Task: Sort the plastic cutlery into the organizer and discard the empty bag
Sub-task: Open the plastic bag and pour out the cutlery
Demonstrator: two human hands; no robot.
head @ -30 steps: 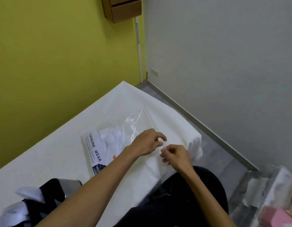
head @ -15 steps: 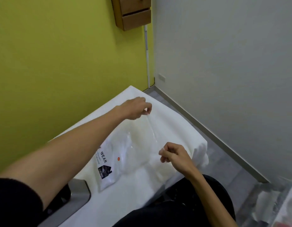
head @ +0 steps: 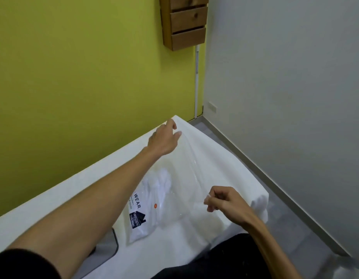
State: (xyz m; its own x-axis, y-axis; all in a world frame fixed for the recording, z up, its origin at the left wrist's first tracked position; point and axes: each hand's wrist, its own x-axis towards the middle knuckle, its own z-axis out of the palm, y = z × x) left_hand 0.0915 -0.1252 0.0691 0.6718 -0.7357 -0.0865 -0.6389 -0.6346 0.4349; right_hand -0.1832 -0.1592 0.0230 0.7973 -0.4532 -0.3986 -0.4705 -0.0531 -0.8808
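The clear plastic bag, white cutlery inside, lies on the white desk, stretched between both grips. The left hand pinches its far corner; the right hand pinches the near edge.

Bare table left of bag; yellow wall behind.
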